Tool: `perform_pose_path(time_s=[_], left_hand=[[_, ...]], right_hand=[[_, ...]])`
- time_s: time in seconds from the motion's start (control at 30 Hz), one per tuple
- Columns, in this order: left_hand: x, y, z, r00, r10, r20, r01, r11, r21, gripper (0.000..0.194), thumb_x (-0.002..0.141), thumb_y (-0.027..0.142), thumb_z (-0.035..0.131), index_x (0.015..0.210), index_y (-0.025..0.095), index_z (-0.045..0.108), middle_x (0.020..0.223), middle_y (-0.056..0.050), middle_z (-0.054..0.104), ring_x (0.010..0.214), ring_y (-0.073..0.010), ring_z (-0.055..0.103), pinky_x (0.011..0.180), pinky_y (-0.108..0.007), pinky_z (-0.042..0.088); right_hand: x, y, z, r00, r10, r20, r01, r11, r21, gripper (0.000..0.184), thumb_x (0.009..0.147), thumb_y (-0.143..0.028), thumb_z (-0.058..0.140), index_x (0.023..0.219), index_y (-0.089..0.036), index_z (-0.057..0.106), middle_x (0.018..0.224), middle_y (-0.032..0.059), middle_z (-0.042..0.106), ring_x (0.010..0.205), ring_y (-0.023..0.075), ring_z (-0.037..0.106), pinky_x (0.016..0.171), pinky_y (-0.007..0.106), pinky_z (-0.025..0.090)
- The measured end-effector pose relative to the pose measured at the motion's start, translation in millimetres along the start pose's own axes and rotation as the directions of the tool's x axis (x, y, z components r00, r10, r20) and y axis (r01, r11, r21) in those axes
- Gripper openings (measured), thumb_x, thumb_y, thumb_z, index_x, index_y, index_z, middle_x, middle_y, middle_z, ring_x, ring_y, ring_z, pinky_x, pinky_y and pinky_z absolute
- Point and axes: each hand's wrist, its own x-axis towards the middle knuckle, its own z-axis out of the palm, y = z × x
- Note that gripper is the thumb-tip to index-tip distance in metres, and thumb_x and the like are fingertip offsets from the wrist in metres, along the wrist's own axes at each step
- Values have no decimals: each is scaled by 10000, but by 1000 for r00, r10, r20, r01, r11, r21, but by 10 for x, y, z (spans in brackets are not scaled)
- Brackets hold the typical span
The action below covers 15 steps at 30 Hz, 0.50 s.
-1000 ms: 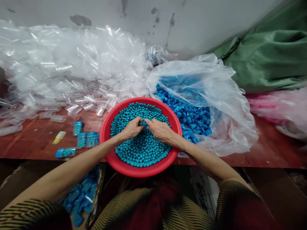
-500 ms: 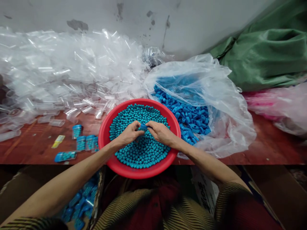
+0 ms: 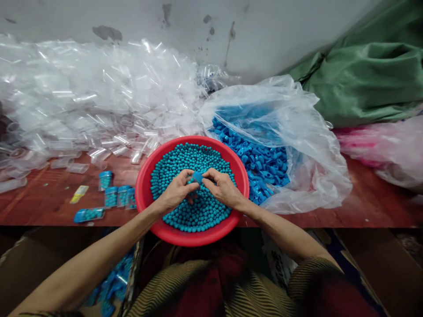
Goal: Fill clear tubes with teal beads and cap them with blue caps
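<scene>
Blue-capped container sits between the two hands, just above the beads in the red basin, at the front edge of the counter. The left hand curls thumb and fingers closely about the body, partly hiding it; the right hand narrows its grip to a thumb-and-finger pinch at the cap, though how firmly it presses I cannot tell. It seems best to steady the body with the left, keep the cap square to it and press evenly, not from one edge. Staying low over the basin should catch any stray bead.
</scene>
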Motion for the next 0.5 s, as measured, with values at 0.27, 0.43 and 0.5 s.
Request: perform_pose_path(time_s=[0.27,0.43,0.5], left_hand=[[-90,-20,109,990,107,-94,-109,994,-16,573,734,336,643,1241,217,406,751,54,489,457,-41,457,340,-149,353],[-95,13,155,985,137,-107,-133,990,39,505,742,300,617,1211,211,453,719,60,475,437,-32,420,353,-158,320],[-106,31,165,983,151,-108,-144,987,73,464,746,279,604,1185,204,474,710,60,473,450,-34,419,383,-165,337]], right_hand=[[-48,-3,14,996,61,-69,-47,983,178,150,829,-279,530,785,-179,634,611,-43,542,561,87,465,556,208,370],[-84,-32,31,989,64,-134,-40,984,176,165,823,-274,541,776,-170,661,618,-35,553,558,86,468,554,211,377],[-103,-25,49,986,44,-161,-16,985,172,165,821,-268,544,788,-171,673,624,-31,563,551,86,473,550,213,378]])
